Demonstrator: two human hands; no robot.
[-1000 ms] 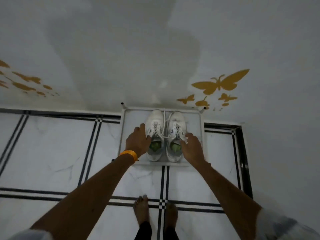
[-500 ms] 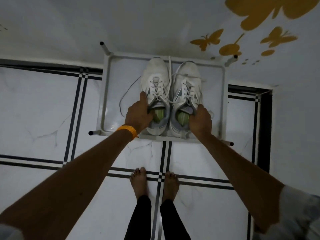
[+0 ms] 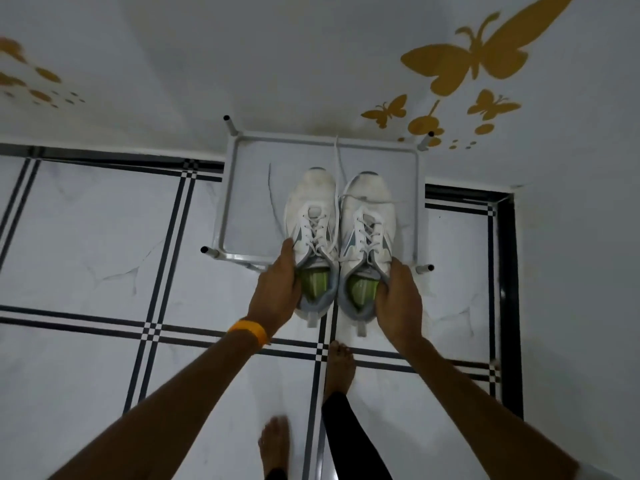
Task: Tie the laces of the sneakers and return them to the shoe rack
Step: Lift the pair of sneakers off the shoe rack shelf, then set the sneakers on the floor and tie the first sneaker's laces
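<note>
- The left hand [image 3: 277,292] held the left sneaker [image 3: 311,237] by its collar, thumb along the outer side and the other digits curled into the opening over the green insole.
- The right hand [image 3: 398,299] held the right sneaker [image 3: 369,237] the same way, its grip closed on the heel collar.
- The 2 sneakers sat side by side, touching. Their toes lay over the top shelf of the white shoe rack [image 3: 228,209]; their heels overhung its front rail, above the tiled floor [image 3: 104,237].
- The laces [image 3: 337,161] were loose: 1 end trailed toward the rack's back rail, another curved out across the shelf to the left, and a 3rd lay across the right toe.
- Judged from this, tying had not begun, and the step in hand looked like taking the pair off the rack.
- To do it well, the pair should rise level and come straight back, so no trailing lace catches on a rail or corner post.
- A firm hold deep in each collar would keep the toes from dipping.
- Bare feet [image 3: 339,368] stood just below; dangling ends could be trodden on.
</note>
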